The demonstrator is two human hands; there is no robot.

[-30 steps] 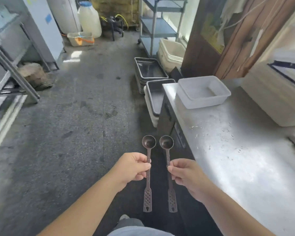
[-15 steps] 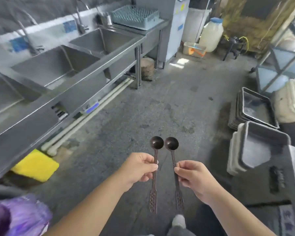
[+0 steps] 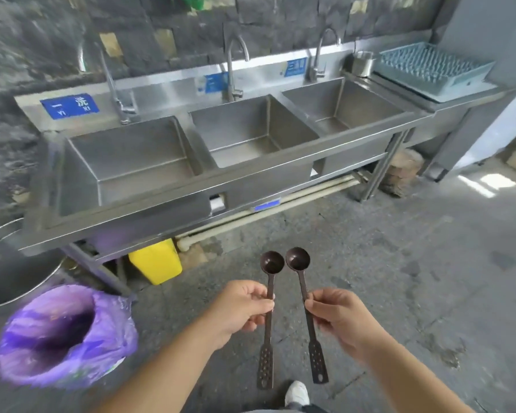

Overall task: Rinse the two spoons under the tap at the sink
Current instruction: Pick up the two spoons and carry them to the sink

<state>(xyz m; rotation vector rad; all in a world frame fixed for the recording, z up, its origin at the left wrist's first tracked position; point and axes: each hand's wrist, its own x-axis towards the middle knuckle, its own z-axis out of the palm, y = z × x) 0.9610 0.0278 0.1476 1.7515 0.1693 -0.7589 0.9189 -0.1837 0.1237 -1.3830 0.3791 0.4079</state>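
Note:
I hold two dark brown long-handled spoons upright, bowls up, side by side over the concrete floor. My left hand [image 3: 242, 307] pinches the left spoon [image 3: 271, 265] at mid-handle. My right hand [image 3: 338, 318] pinches the right spoon [image 3: 299, 262] the same way. Ahead stands a steel three-basin sink [image 3: 191, 186], its front edge well beyond the spoons. Each basin has a curved tap: left tap [image 3: 113, 84], middle tap [image 3: 231, 64], right tap [image 3: 318, 55]. No water runs.
A purple-lined bin [image 3: 60, 332] stands at lower left beside a large steel pot [image 3: 9, 263]. A yellow container [image 3: 155, 260] sits under the sink. A blue dish rack [image 3: 429, 68] and a steel cup [image 3: 362, 64] are right of the basins. My white shoe [image 3: 297, 393] shows below.
My view has swung left from the steel counter and trays to face the sink head-on. Both hands keep the same grip on the spoons, held side by side.

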